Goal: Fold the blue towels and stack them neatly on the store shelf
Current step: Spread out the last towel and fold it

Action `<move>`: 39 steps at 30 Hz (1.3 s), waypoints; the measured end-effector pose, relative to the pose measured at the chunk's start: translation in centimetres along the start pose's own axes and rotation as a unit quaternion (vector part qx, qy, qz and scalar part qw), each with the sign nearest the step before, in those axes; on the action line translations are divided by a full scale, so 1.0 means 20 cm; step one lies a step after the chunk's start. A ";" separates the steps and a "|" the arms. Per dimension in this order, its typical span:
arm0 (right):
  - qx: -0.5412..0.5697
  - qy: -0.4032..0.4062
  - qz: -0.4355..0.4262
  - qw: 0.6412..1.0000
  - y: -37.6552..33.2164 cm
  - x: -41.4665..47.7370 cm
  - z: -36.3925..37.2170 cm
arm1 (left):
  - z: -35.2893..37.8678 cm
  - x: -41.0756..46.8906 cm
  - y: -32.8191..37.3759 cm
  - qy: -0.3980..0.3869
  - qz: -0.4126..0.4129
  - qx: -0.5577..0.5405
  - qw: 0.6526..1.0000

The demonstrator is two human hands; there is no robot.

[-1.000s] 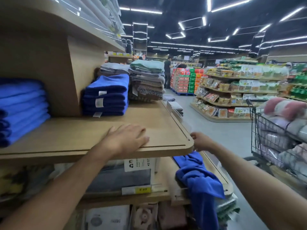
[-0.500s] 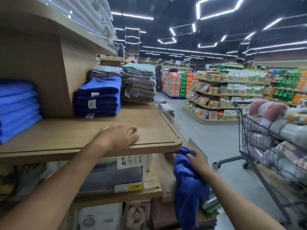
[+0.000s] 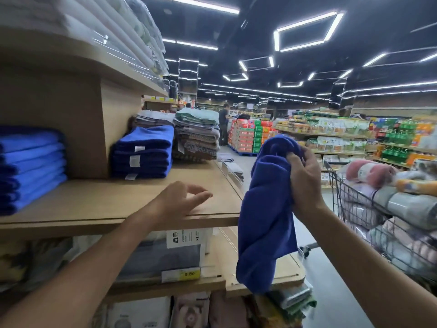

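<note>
Loose blue towel (image 3: 264,209): one, unfolded and bunched, hanging off the right end of the shelf (image 3: 113,204), just left of my right hand (image 3: 305,183). The right hand grips it near the top, fingers curled into the cloth. Left hand (image 3: 179,202): loosely spread over the shelf's front edge, holding nothing. Folded blue stacks on the shelf: two, the near stack (image 3: 144,152) and the left stack (image 3: 30,169), parted by an upright panel. One shopping cart (image 3: 354,197) at right.
</note>
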State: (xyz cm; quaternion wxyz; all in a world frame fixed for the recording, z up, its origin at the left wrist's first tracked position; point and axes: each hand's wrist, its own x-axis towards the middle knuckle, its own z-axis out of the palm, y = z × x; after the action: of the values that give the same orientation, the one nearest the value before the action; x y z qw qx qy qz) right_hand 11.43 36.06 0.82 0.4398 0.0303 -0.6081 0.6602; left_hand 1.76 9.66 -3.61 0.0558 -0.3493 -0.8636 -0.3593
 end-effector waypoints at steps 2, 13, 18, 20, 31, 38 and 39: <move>0.047 -0.062 -0.025 0.997 -0.10 -0.05 0.16 | -0.03 -0.01 0.14 -0.015 0.000 -0.262 0.965; -0.029 -0.372 0.036 0.927 0.06 -0.47 0.44 | -0.29 -0.18 0.22 0.123 -0.003 -0.578 0.806; -0.026 -0.299 0.091 0.950 0.04 -0.41 0.52 | -0.32 -0.25 0.15 0.149 0.021 -0.449 0.881; 0.018 -0.343 0.140 0.929 0.02 -0.38 0.56 | -0.33 -0.27 0.13 0.152 0.034 -0.376 0.914; 0.087 -0.253 0.131 0.955 -0.01 -0.18 0.59 | -0.43 -0.36 0.05 0.110 0.066 -0.252 0.959; 0.005 -0.125 0.058 0.990 -0.07 0.09 0.46 | -0.67 -0.43 -0.01 0.212 0.010 -0.185 0.960; 0.001 -0.122 0.057 0.991 -0.08 0.11 0.47 | -0.70 -0.43 -0.02 0.196 0.008 -0.181 0.964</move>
State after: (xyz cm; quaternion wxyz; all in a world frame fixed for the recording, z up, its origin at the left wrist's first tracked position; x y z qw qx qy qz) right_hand 6.33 29.21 5.74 0.3237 0.0768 -0.6575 0.6760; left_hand 5.85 -4.62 3.45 0.1625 -0.2837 -0.7535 -0.5703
